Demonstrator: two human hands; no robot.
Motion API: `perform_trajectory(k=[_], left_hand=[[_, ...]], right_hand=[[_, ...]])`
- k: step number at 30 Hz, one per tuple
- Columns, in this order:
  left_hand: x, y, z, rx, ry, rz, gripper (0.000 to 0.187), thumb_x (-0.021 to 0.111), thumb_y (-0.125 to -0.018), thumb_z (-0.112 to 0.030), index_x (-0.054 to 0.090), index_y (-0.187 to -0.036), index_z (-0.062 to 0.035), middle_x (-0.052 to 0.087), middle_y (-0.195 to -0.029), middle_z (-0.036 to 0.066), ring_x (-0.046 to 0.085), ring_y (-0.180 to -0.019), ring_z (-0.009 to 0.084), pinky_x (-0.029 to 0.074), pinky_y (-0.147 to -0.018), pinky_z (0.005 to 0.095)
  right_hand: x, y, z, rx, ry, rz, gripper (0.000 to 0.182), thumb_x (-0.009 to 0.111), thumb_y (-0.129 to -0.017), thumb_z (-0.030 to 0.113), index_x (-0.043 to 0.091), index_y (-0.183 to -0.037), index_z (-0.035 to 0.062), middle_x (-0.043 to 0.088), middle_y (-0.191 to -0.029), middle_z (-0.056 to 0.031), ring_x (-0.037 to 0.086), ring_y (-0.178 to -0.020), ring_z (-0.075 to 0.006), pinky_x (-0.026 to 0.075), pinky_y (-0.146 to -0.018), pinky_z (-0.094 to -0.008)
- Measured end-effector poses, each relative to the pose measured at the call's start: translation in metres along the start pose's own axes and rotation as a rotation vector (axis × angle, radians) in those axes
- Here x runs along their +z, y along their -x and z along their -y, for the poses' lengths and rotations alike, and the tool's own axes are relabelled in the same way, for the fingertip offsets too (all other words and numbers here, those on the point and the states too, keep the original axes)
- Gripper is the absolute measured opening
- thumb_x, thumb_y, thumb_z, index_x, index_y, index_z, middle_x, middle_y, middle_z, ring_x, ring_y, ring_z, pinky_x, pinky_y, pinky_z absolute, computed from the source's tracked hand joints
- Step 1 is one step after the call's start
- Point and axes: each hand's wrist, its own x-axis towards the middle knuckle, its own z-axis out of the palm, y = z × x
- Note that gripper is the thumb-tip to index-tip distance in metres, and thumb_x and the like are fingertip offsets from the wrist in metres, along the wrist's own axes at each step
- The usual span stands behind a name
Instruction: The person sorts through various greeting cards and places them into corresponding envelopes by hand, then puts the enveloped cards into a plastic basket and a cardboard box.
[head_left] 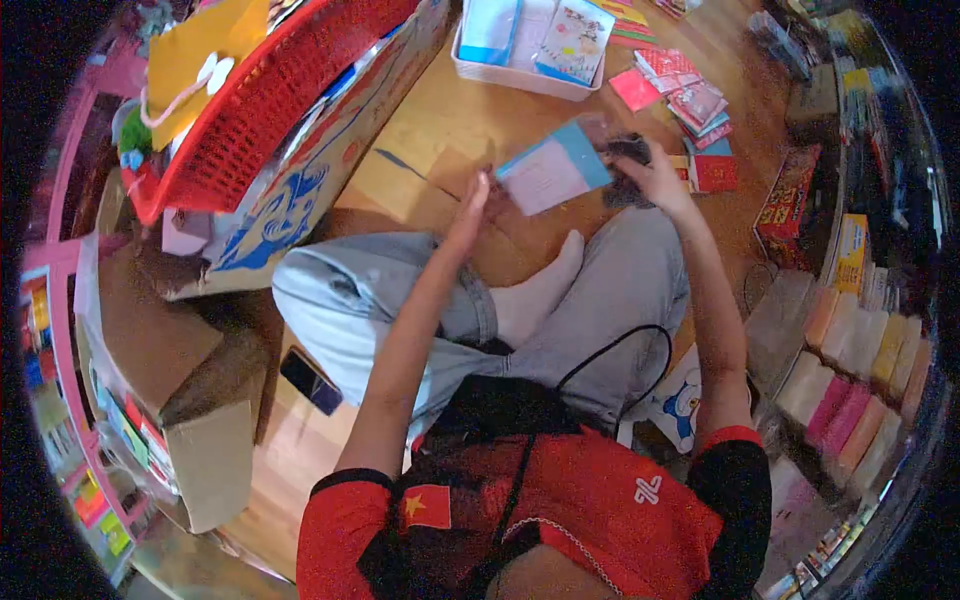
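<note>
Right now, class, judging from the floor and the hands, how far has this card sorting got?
Done: small stacks of red and pink packets already lie on the wooden floor, and a white tray holds booklets. In hand: both hands hold one blue-edged card, left hand at its left edge, right hand at its right. Left: apparently whatever remains in the cardboard box; its contents are hidden.

i see a pale pink card with a blue edge (553, 168) at upper centre, a red mesh basket (270, 95) at upper left, red packets (697, 105) at upper right, light blue jeans (370, 295) mid-frame.
</note>
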Motion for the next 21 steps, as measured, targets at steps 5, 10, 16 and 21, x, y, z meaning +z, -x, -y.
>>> perform_trajectory(k=[5,10,16,21], left_hand=[[-0.006,0.029,-0.038,0.142,-0.174,-0.122,0.044,0.057,-0.086,-0.034,0.051,-0.116,-0.0017,0.056,-0.106,0.004,0.049,-0.097,0.0126,0.039,-0.083,0.0269],[-0.025,0.031,-0.053,0.344,-0.404,-0.266,0.027,0.064,-0.083,-0.023,0.059,-0.097,-0.0007,0.061,-0.084,0.002,0.054,-0.074,0.0086,0.043,-0.067,0.0232],[-0.053,0.014,-0.031,0.338,-0.497,-0.385,0.036,0.068,-0.078,-0.026,0.057,-0.095,0.0038,0.063,-0.076,0.01,0.059,-0.067,0.017,0.046,-0.062,0.0302],[-0.052,0.011,-0.027,0.367,-0.805,-0.467,0.043,0.071,-0.073,-0.026,0.054,-0.097,0.0063,0.061,-0.076,0.018,0.059,-0.07,0.0298,0.047,-0.067,0.0366]], right_hand=[[0.047,-0.006,0.007,0.033,-0.193,0.006,0.027,0.062,-0.08,0.02,0.059,-0.099,0.0012,0.063,-0.081,-0.007,0.058,-0.07,-0.0136,0.048,-0.065,-0.0294],[0.08,-0.039,-0.027,-0.075,0.054,-0.072,0.029,0.063,-0.077,0.025,0.062,-0.095,0.0024,0.064,-0.08,-0.0108,0.061,-0.071,-0.0201,0.048,-0.069,-0.033],[0.104,-0.036,-0.003,-0.181,0.359,-0.075,0.028,0.063,-0.075,0.022,0.063,-0.096,0.0033,0.065,-0.086,-0.0153,0.062,-0.079,-0.0285,0.048,-0.073,-0.0372],[0.136,-0.033,-0.036,-0.203,0.394,0.042,0.03,0.063,-0.075,0.022,0.062,-0.097,0.0018,0.062,-0.094,-0.0189,0.059,-0.089,-0.033,0.045,-0.082,-0.0413]])
